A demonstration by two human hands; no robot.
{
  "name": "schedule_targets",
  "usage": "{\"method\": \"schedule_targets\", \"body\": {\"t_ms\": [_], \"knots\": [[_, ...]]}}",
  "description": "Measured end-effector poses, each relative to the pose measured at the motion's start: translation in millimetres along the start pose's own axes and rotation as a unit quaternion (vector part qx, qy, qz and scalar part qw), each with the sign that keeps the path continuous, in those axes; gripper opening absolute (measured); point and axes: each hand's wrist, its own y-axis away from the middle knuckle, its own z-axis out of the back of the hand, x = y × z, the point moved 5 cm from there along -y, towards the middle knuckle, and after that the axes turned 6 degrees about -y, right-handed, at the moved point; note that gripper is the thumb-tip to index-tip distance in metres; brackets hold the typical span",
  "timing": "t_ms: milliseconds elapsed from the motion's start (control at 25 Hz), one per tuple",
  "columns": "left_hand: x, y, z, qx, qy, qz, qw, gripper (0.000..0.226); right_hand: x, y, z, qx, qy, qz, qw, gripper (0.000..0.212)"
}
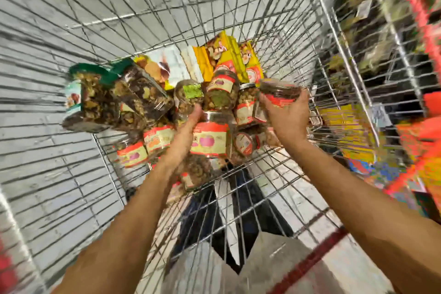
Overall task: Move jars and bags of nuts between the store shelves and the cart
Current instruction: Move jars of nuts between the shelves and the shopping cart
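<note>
head view | 1 camera | looks steeply down, close | into wire cart [317,38], shelves [405,59] at right

silver wire cart [274,38], red-labelled jars [210,138], yellow bags [229,55], green lids [88,70]

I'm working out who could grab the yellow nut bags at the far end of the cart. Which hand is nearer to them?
Right. The right hand, gripping a small jar, sits just below-right of the yellow nut bags. The left hand, on a red-labelled jar, is lower and farther back.

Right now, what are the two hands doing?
Left hand: grips a clear plastic jar with a red and yellow label.
Right hand: grips a smaller clear red-labelled jar.
</note>
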Motion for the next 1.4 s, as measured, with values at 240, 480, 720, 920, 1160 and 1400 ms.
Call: {"method": "schedule_targets", "body": {"t_ms": [240, 480, 720, 920, 1160, 1400], "knots": [[-92, 76, -87, 0.203, 0.031, -0.08, 0.975, 0.087, 66, 60, 124, -0.028, -0.34, -0.021, 0.94, 0.026], [-100, 141, -247, 0.378, -0.028, -0.124, 0.917, 0.076, 28, 122, 271, -0.094, -0.572, -0.013, 0.814, 0.041], [-13, 174, -427, 0.436, -0.095, -0.1, 0.889, 0.068, -73, 171, 432, -0.18, -0.635, 0.032, 0.751, 0.034], [97, 191, -559, 0.407, -0.101, -0.103, 0.902, 0.059, -171, 179, 538, -0.195, -0.592, -0.031, 0.781, 0.057], [140, 139, -649, 0.276, -0.127, -0.198, 0.932, 0.071, -249, 136, 588, -0.191, -0.574, -0.065, 0.793, 0.05], [133, 69, -707, 0.173, -0.167, -0.458, 0.856, 0.034, -297, 77, 592, -0.214, -0.583, -0.025, 0.784, 0.033]]}}
